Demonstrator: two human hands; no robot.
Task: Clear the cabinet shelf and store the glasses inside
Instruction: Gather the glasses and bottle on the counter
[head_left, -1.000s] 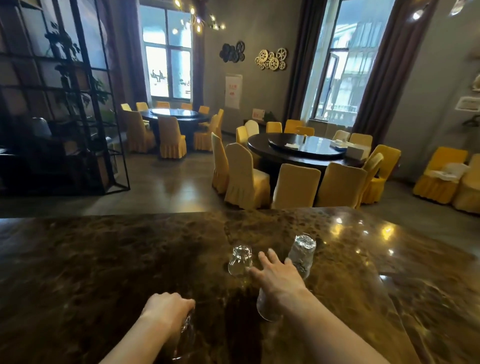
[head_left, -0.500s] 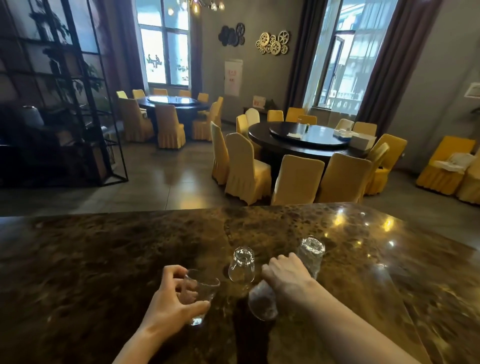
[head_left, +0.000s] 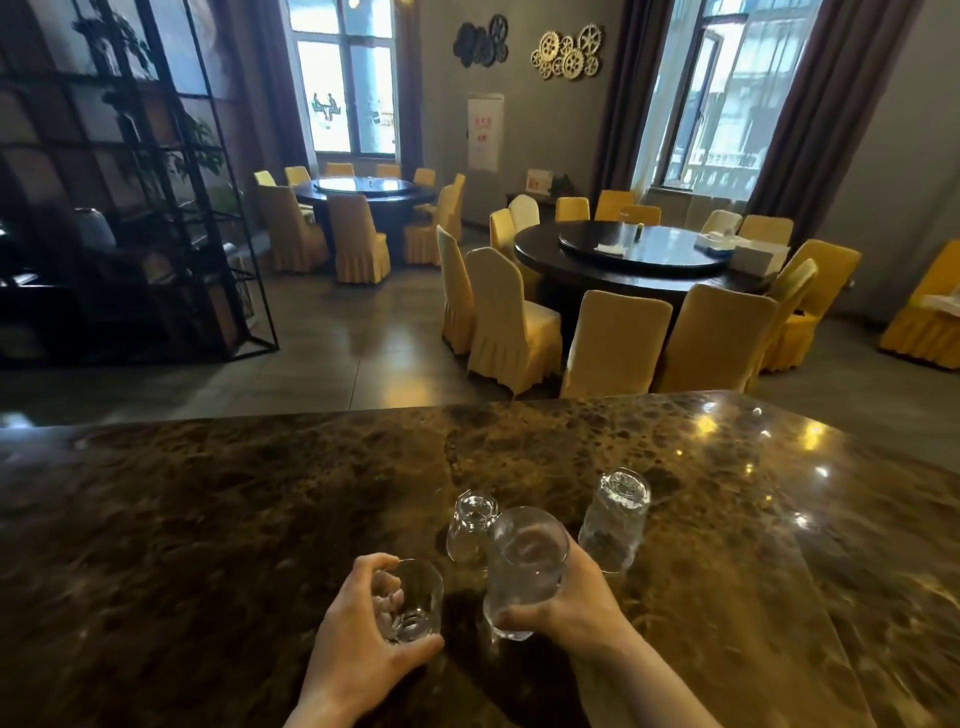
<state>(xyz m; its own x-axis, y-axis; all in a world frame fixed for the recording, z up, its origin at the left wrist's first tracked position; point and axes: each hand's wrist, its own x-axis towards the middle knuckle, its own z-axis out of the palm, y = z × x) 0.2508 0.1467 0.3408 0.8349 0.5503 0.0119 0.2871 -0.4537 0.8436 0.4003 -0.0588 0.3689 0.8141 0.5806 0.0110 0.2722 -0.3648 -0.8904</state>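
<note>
Four clear glasses, I count. Short tumbler (head_left: 410, 603) held upright, mouth up, nearest left. Taller glass (head_left: 524, 569) held tilted beside it. Two more stand upside down on the worktop (head_left: 208, 519): a small one (head_left: 470, 527) and a tall one (head_left: 615, 519).

Right hand (head_left: 576, 597) fingers hidden behind, probably gripping, tall glass (head_left: 524, 566)

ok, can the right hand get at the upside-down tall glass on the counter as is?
Probably not yet: the right hand is already full, gripping a tall glass. The upside-down tall glass stands just beyond it, path clear, but the hand needs freeing first.
</note>
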